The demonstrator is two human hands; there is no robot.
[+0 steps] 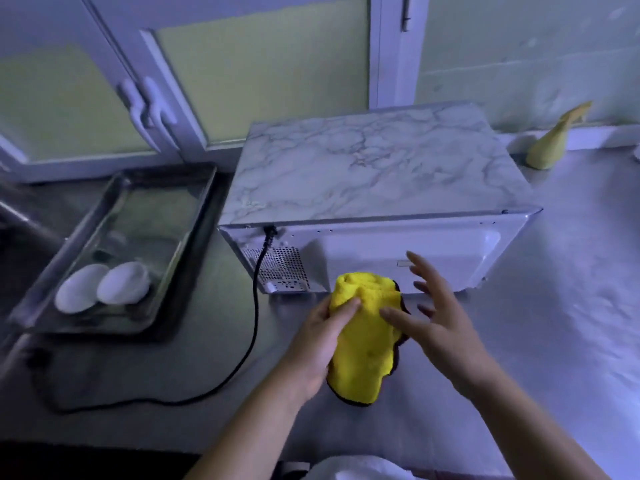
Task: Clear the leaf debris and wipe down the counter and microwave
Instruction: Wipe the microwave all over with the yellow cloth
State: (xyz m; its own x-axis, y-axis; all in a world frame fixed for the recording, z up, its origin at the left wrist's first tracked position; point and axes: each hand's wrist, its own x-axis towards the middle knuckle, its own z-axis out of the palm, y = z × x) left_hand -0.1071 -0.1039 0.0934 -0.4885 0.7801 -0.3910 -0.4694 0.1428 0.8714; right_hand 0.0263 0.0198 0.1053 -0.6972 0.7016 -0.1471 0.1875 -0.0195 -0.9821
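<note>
In the head view, a yellow cloth (367, 341) is sitting in the lower centre of the frame, bunched into a soft roll with a dark edging showing along its right and bottom sides. It is hanging just in front of the back panel of the microwave (374, 168), which is standing in the middle of the frame on the steel counter (571, 289).

The left hand (322, 341) is gripping the cloth from the left side, with the thumb lying across the top of the roll. The right hand (440, 323) is hovering at the cloth's right side with its fingers spread and straight; only the thumb seems to be touching the fabric.

The cloth is looking light, limp and plush, so it is likely going to sag and unroll unless it is gathered into the palm. Taking it around the thick middle of the bundle should be giving the firmest wiping pad.

A power cord (256, 306) is trailing down the left of the microwave. A metal tray (149, 220) holding two white bowls (104, 287) is lying at the left of the frame.
</note>
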